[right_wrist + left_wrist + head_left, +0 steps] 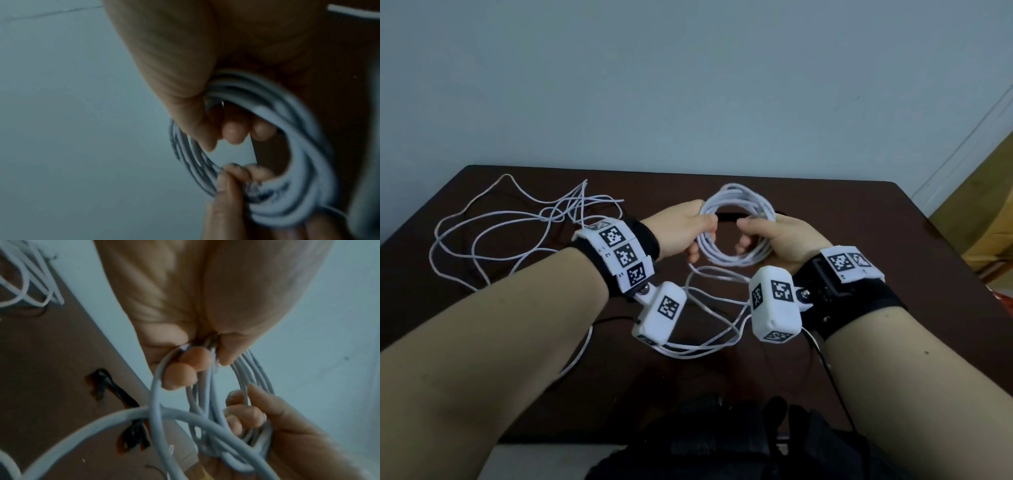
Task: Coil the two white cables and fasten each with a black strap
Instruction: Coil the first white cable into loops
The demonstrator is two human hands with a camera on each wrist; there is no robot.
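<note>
A white cable wound into a round coil [736,205] hangs above the dark table, held between both hands. My left hand [690,226] grips the coil's left side with curled fingers [193,363]. My right hand [767,236] grips the right side, its fingers [234,131] hooked through the ring. The coil [292,129] fills the right wrist view. Loose turns of the same cable [709,308] trail down between my wrists. A second white cable [517,222] lies uncoiled at the back left. Black straps [115,389] lie on the table beyond the coil.
The dark brown table [876,222] stands against a pale wall [688,85]. A dark bag or garment [722,438] sits at the near edge in my lap. A thin black wire [835,383] runs from the right wrist camera.
</note>
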